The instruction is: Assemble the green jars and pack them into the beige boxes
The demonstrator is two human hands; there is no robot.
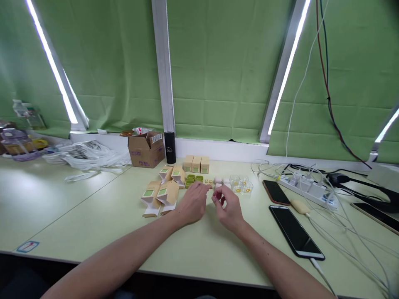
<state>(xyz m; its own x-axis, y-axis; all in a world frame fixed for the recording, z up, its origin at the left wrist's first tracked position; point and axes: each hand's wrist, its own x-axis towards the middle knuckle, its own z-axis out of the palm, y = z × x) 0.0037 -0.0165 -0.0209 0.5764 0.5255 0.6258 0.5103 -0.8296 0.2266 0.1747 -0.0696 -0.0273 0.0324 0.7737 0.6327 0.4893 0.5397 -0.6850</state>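
Observation:
My left hand (195,202) is over the table with its index finger stretched out, close to several tiny gold-coloured pieces (208,181); its other fingers are mostly hidden. Beside it, my right hand (230,209) is closed, thumb and fingertips pinched together; whatever sits between them is too small to make out. Green square containers (190,182) are just behind my left hand. Small pale pinkish-white pieces (222,181) lie behind my right hand, alongside clear cups (243,186) with yellow bits inside. Opened kraft boxes (168,193) stand left of my left hand, and closed kraft boxes (196,165) are at the back.
A cardboard carton (145,153) and black tumbler (170,147) stand near the wall. White straps (93,155) lie at left. Rightward are two phones (296,230), a yellow earbud-like case (300,206), a power strip (307,191) and tangled cables. The table's front edge is near my forearms.

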